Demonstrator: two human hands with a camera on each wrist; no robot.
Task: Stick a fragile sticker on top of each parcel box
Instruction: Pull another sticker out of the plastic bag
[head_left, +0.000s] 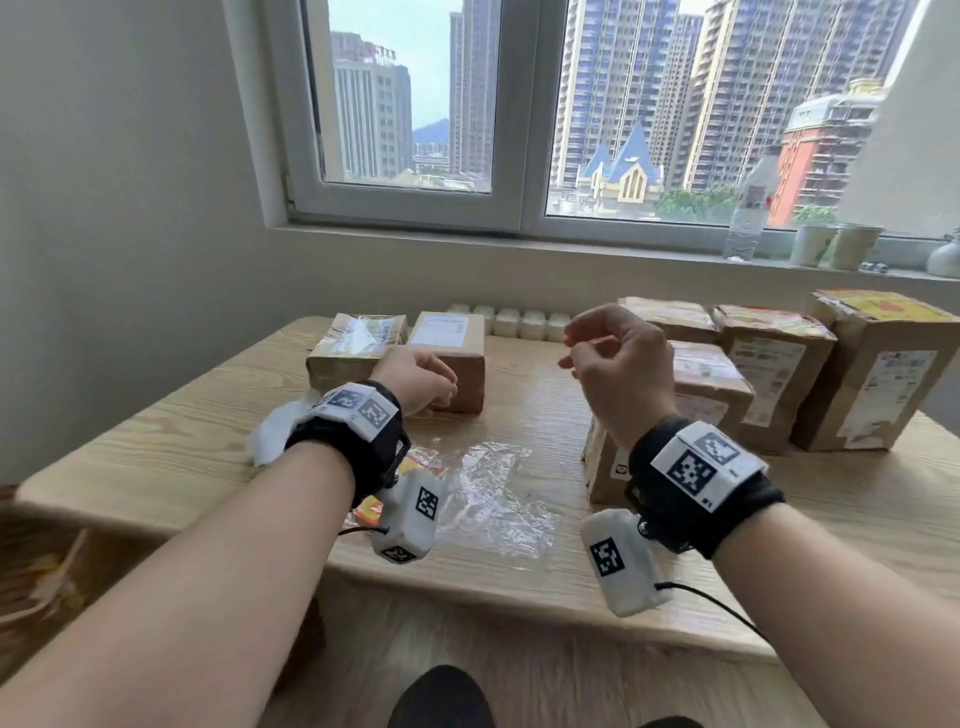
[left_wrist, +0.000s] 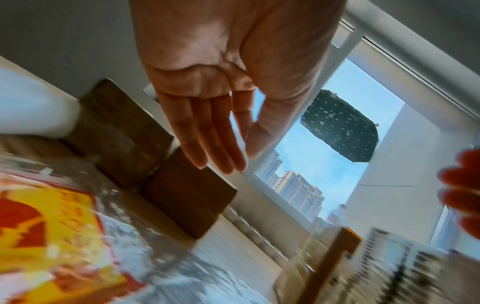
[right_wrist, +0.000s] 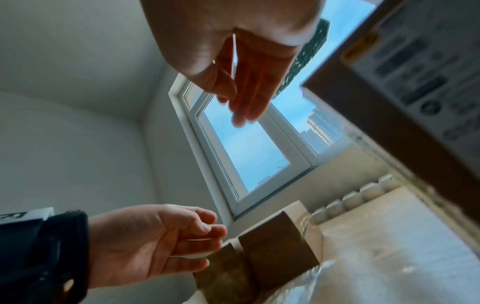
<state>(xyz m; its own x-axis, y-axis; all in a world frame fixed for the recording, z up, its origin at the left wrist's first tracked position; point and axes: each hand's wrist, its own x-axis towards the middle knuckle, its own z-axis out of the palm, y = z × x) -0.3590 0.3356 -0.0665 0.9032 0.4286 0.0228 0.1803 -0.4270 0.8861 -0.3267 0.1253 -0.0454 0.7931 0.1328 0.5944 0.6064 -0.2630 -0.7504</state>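
Pale wood surface (head_left: 519, 395) beneath a city-view window, carrying two groups of brown parcel boxes. On the right, the tall boxes (head_left: 878, 364) appear to carry yellow-and-red fragile stickers on top already. On the left, two low boxes (head_left: 447, 338) side by side show only shipping labels, so they seem to be what is left. A loose sticker (left_wrist: 52, 236), yellow with red print, lies near the front edge beside crinkled clear plastic (head_left: 493, 493). Left hand (head_left: 415, 379) hovers in front of the low boxes, fingers loosely extended, holding nothing. Right hand (head_left: 618, 364) is raised mid-air, fingers relaxed, empty.
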